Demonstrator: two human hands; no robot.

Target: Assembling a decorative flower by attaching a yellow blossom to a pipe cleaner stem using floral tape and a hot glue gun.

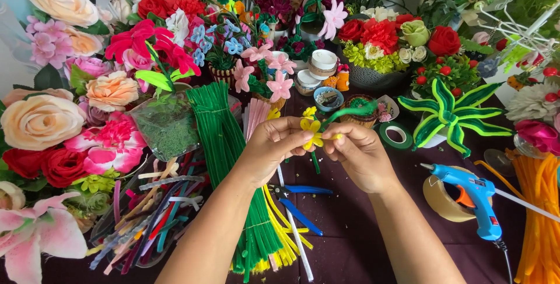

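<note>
My left hand and my right hand meet above the middle of the table, both pinching a small yellow pipe-cleaner flower. Its green stem arcs up and to the right from between my fingers, and a short piece of stem hangs down below the flower. The left fingers grip the petals from the left. From the right, the other hand's thumb and fingers close on the flower's base.
A bundle of green pipe cleaners lies left of my hands, over yellow ones. Blue-handled pliers lie below. A blue glue gun and tape roll sit right, orange pipe cleaners far right. Artificial flowers ring the table.
</note>
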